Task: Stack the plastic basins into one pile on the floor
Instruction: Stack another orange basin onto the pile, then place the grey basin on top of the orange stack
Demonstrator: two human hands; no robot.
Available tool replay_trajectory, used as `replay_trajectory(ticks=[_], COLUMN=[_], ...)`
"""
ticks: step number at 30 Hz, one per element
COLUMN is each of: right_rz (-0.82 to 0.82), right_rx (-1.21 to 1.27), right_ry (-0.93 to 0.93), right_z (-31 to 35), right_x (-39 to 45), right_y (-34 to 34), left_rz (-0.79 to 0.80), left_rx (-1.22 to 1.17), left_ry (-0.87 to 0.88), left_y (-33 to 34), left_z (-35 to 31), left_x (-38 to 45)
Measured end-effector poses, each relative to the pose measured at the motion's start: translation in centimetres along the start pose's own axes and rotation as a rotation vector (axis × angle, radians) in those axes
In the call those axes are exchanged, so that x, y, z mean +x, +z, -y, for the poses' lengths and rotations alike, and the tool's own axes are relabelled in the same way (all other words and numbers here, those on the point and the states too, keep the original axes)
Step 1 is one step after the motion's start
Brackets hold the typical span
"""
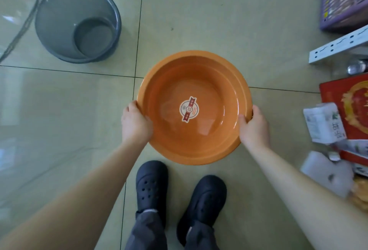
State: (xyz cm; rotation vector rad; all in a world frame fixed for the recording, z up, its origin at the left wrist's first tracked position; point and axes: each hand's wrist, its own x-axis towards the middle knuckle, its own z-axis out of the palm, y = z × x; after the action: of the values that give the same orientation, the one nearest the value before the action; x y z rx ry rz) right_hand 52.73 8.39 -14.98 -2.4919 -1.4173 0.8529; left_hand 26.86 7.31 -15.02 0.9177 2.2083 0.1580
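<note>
Orange basin (209, 82) sits gripped by the rim between left hand (135, 123) and right hand (254, 128), grey basin (59, 20) well off past the left one.

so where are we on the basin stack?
Nothing looks stacked yet. In hand: the orange basin, gripped at its rim by the left hand and right hand. Left: the grey basin sits alone on the tiled floor, so the two still need nesting.

A single head-worn view is provided, directed steeply downward at the tiled floor (199, 10); nearest the fingers (147, 119) an orange basin (179, 140) is framed centrally, at arm's length.
</note>
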Motion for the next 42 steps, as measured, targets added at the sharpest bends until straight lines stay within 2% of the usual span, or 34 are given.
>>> replay_trajectory(ticks=[7, 12, 14, 18, 21, 24, 27, 31, 37, 42], right_rz=[0.017, 0.103, 0.144, 0.098, 0.102, 0.107, 0.141, 0.174, 0.169, 0.133], right_rx=[-0.078, -0.184, -0.353, -0.657, -0.762, -0.771, -0.782, -0.838, -0.868, -0.798], right_ry=[0.079, 0.107, -0.003, -0.462, -0.682, -0.839, -0.895, -0.908, -0.784, -0.660], right_z=[-0.8, 0.3, 2.0, 8.9, 17.4, 26.1, 32.9, 38.1, 39.9, 39.6], right_x=[3.3, 3.5, 2.8, 1.7, 1.2, 1.1, 1.7, 3.9, 9.2, 12.9], right_y=[4.7, 3.6, 1.3, -3.2, -5.0, -4.4, -0.9, 6.9, 18.8, 25.2], left_rz=[0.088, 0.124, 0.150, 0.124, 0.056, -0.025, -0.088, -0.119, -0.112, -0.073], left_rx=[0.089, 0.154, 0.280, 0.516, 0.650, 0.662, 0.644, 0.644, 0.566, 0.508], left_ry=[-0.033, -0.020, -0.002, 0.073, 0.104, 0.109, 0.062, 0.027, 0.002, -0.005], left_y=[3.2, 2.3, 0.0, -7.9, -14.8, -20.5, -24.2, -25.4, -22.6, -18.2], left_z=[0.7, 0.9, 0.6, -0.4, -0.5, 0.0, 1.5, 4.1, 6.7, 8.2], left_x=[3.2, 3.3, 2.5, 1.0, 1.3, 3.5, 7.7, 15.5, 26.9, 32.9])
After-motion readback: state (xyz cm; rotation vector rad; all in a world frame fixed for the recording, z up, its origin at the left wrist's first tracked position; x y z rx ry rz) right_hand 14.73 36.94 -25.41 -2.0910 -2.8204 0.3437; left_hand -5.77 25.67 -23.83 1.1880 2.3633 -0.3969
